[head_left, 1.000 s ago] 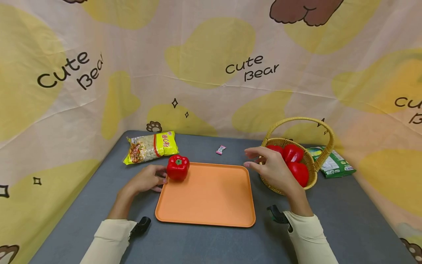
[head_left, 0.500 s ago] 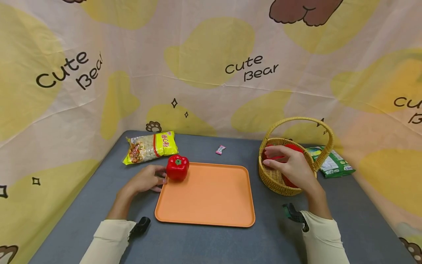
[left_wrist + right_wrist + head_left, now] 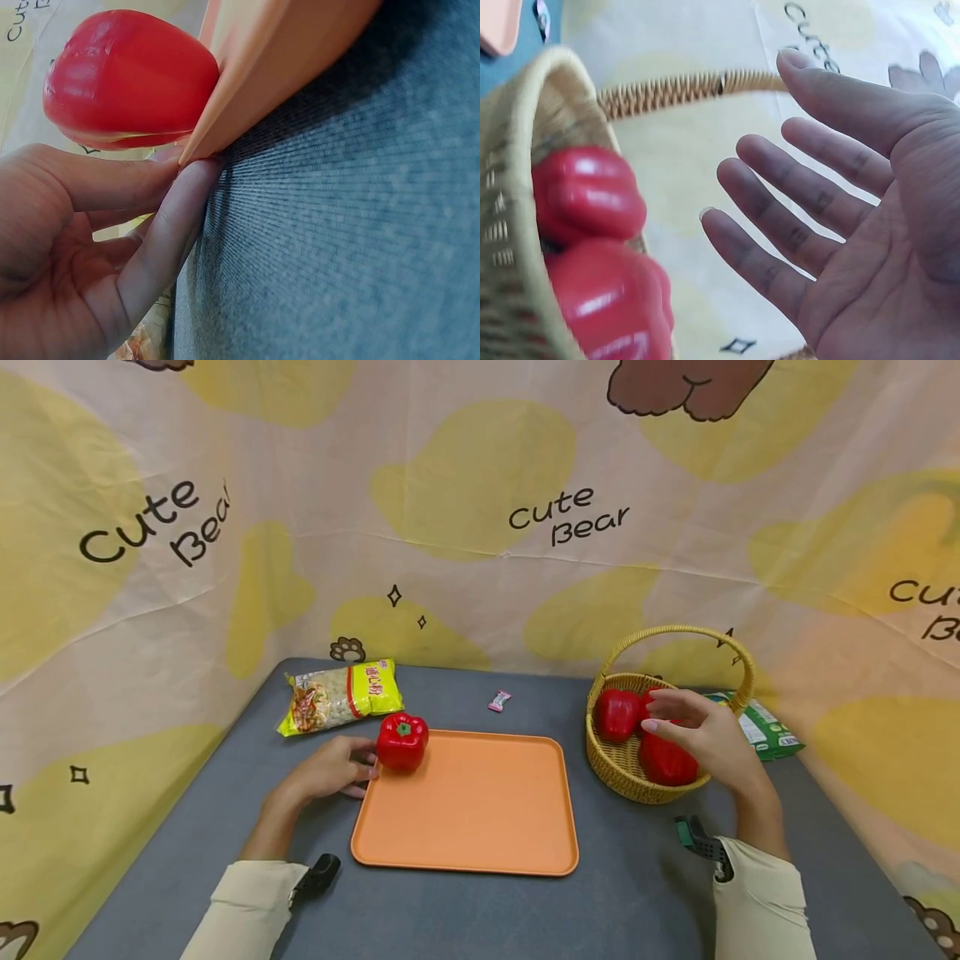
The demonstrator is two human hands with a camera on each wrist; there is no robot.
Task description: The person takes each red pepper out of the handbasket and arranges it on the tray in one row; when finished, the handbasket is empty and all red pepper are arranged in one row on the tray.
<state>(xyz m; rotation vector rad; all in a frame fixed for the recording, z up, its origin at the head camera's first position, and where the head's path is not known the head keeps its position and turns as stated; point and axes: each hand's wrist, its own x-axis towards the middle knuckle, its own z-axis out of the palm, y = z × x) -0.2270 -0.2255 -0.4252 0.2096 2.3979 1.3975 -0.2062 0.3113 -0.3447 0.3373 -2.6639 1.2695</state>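
The left hand [image 3: 328, 768] pinches the edge of the orange tray [image 3: 472, 810], apparently to steady it beneath one upright red pepper [image 3: 402, 745] at its far-left corner, while the right hand [image 3: 708, 737], fingers apart, holding nothing, hovers by the peppers [image 3: 619, 715] inside the basket [image 3: 628, 785].
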